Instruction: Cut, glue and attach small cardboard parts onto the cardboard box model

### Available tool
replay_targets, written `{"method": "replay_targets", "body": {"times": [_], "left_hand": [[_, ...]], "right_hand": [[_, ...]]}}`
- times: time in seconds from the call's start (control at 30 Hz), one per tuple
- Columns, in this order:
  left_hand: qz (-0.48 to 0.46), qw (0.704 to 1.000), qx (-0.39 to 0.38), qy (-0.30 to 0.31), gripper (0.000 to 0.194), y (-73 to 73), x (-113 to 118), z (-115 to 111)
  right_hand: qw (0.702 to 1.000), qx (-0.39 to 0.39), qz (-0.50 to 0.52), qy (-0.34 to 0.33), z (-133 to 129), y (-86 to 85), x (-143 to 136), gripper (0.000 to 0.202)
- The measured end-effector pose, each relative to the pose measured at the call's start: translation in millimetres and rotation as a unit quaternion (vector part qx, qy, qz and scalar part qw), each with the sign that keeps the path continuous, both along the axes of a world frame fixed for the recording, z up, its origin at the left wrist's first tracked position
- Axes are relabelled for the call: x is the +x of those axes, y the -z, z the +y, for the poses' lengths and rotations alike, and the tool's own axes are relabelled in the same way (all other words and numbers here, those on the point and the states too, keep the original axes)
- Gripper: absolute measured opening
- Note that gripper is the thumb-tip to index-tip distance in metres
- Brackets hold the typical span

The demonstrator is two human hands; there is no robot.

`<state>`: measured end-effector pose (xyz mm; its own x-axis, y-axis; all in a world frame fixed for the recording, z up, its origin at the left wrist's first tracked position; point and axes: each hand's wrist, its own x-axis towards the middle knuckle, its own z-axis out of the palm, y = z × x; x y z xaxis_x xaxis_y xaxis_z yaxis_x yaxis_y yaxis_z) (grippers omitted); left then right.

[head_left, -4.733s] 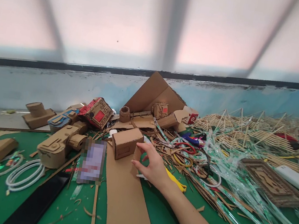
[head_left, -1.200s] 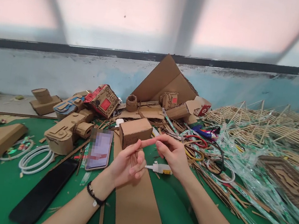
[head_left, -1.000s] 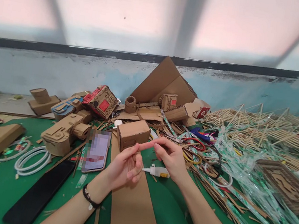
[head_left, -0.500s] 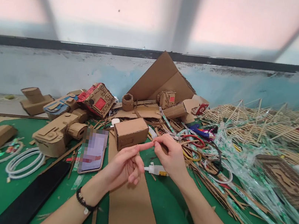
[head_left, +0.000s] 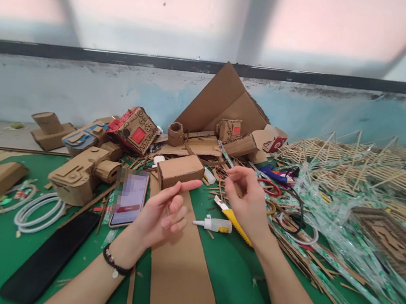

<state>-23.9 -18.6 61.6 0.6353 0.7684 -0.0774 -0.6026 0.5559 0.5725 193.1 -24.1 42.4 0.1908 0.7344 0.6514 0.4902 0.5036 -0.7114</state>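
Note:
My left hand [head_left: 165,212] points its index finger to the right, the other fingers loosely curled and nothing in them. It hovers over a flat cardboard strip [head_left: 182,291], in front of a small cardboard box [head_left: 180,171]. To its right, my right hand [head_left: 247,199] is raised with thumb and fingertips drawn together in a pinch; anything between them is too small to make out. Below that hand lies a yellow utility knife [head_left: 237,226], partly covered by it. A small glue bottle [head_left: 218,225] rests on its side between the hands, nozzle toward the left.
A phone [head_left: 130,197] and a cardboard camera model [head_left: 79,174] lie to the left, near a black flat piece [head_left: 52,256] and a coiled white cable [head_left: 39,212]. Cardboard scraps, scissors [head_left: 269,186] and plastic wrap [head_left: 322,220] crowd the right. Wooden sticks [head_left: 377,163] are piled behind.
My right hand has let go of the left index fingertip and moved away to the right. The left index finger now sticks out freely, and the yellow knife has come into sight.

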Motion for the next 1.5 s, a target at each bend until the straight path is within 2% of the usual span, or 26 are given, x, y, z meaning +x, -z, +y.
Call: {"method": "replay_targets", "body": {"times": [0.17, 0.27, 0.4, 0.6, 0.9, 1.07, 1.2, 1.33, 1.43, 1.5], "left_hand": [[-0.015, 1.000, -0.002, 0.005, 0.036, -2.6, -1.2, -2.1], [-0.007, 1.000, 0.002, 0.005, 0.036, -3.0, -0.5, -2.5], [-0.008, 1.000, 0.008, 0.017, 0.036, -1.4, 0.6, -1.3], [-0.005, 0.997, 0.064, 0.045, 0.037, 2.7, 1.7, 0.2], [0.073, 0.985, 0.153, 0.032, 0.038, 3.8, 0.9, -1.2], [0.170, 0.964, 0.204, 0.034, 0.044, 4.1, -2.6, 2.4], [0.216, 0.953, 0.213, 0.023, 0.050, 3.1, -4.6, 6.4], [0.245, 0.948, 0.201, 0.030, 0.051, 3.3, -5.1, 9.2], [0.262, 0.949, 0.171, 0.035, 0.052, 4.2, -2.4, 9.2], [0.257, 0.957, 0.134, 0.014, 0.050, 5.5, 1.6, 8.0]], "right_hand": [[0.991, -0.062, 0.006, -0.119, -10.6, -1.4, -18.7, 0.028], [0.981, -0.092, 0.055, -0.159, -16.0, -5.3, -24.2, 0.027], [0.973, -0.108, 0.105, -0.177, -17.9, -8.4, -23.8, 0.025], [0.962, -0.119, 0.149, -0.196, -15.6, -5.6, -22.3, 0.021], [0.968, -0.117, 0.133, -0.180, -15.2, -7.6, -18.9, 0.015], [0.979, -0.109, 0.064, -0.160, -12.8, -7.1, -14.4, 0.010], [0.992, -0.033, -0.070, -0.102, -9.0, -4.4, -11.3, 0.011], [0.973, 0.072, -0.210, -0.059, -4.9, 0.6, -10.6, 0.015], [0.951, 0.108, -0.291, -0.019, -3.0, 3.6, -10.3, 0.016], [0.945, 0.118, -0.306, 0.013, -2.1, 4.0, -7.8, 0.016]]}}
